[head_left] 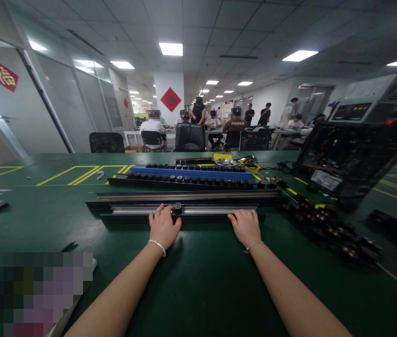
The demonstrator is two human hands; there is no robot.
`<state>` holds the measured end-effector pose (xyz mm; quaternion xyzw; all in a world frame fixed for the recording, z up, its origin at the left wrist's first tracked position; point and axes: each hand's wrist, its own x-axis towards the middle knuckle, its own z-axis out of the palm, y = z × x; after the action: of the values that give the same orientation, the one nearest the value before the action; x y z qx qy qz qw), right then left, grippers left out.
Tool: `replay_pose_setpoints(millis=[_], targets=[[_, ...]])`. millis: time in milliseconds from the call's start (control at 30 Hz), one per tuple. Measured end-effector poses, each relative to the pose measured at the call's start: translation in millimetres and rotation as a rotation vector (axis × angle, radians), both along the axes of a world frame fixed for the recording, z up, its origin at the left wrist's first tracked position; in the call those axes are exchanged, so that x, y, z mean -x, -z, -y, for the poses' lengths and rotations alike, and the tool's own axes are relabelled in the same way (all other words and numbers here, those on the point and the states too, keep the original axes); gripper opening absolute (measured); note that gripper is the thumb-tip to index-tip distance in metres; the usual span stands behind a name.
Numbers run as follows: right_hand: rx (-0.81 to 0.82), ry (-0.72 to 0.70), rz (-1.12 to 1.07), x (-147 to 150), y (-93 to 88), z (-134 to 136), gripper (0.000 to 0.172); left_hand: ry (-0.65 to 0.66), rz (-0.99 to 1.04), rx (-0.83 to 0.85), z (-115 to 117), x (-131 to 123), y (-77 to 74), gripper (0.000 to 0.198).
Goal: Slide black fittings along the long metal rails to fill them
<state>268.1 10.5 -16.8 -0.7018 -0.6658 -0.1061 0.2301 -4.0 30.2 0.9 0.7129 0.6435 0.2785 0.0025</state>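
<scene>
A long black metal rail (pixel 203 218) with a silvery inner channel lies crosswise on the green table. In its channel, left of the middle, sits a small round black socket-like part (pixel 178 208). My left hand (pixel 163 227) has its fingers curled over the rail just left of that part, the thumb at the near side. Toward the right end, my right hand (pixel 246 228) grips the same rail, fingertips over the far edge. The undersides of both hands' fingers are hidden. Right behind this rail lies a second similar black rail (pixel 142 197).
Farther back lie a blue rail (pixel 198 174) and dark rails bearing rows of round parts. A heap of small black parts (pixel 332 231) spreads at right, beside an opened machine (pixel 339 159). A pixelated item lies front left. People sit and stand at distant tables.
</scene>
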Motion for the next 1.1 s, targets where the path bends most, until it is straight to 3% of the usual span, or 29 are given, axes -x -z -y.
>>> replay_pose_setpoints(millis=[633,933,1100], targets=[[-0.004,0.008,0.028,0.5,-1.1,0.1,0.035,0.055,0.011,0.005,0.6,2.6,-4.9,0.041],[-0.018,0.002,0.016,-0.4,1.3,-0.8,0.035,-0.015,-0.021,0.001,2.6,-0.9,-1.8,0.038],[-0.026,0.001,0.014,0.0,1.5,-1.4,0.034,0.045,-0.012,0.049,4.2,-1.7,-4.4,0.037]])
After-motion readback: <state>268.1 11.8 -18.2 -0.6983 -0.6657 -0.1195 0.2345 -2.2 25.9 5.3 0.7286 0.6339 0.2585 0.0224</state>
